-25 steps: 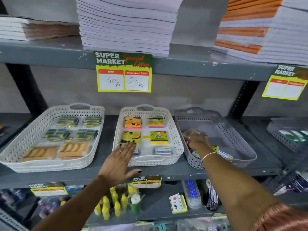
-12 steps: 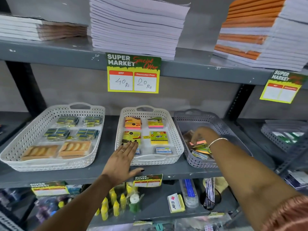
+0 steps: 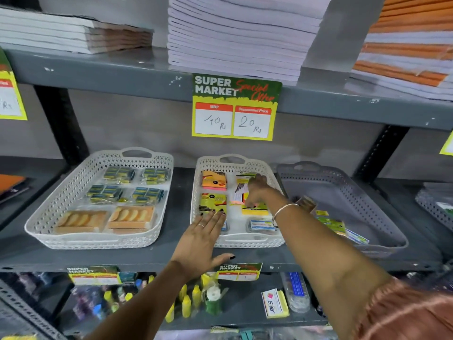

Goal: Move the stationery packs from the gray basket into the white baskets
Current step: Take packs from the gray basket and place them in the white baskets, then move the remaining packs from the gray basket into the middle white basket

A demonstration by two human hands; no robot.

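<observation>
Right hand grip pinched on a small stationery pack, held low over the middle white basket, back-right part, not released yet. Left hand grip flat and spread, holding nothing, resting on that basket's front-left rim. Progress: both white baskets look mostly stocked, left white basket full in rows. Gray basket at the shelf's right end keeps a few packs along its front-left wall, so several trips left. Free room is tight mid-basket; shelf front edge is close.
</observation>
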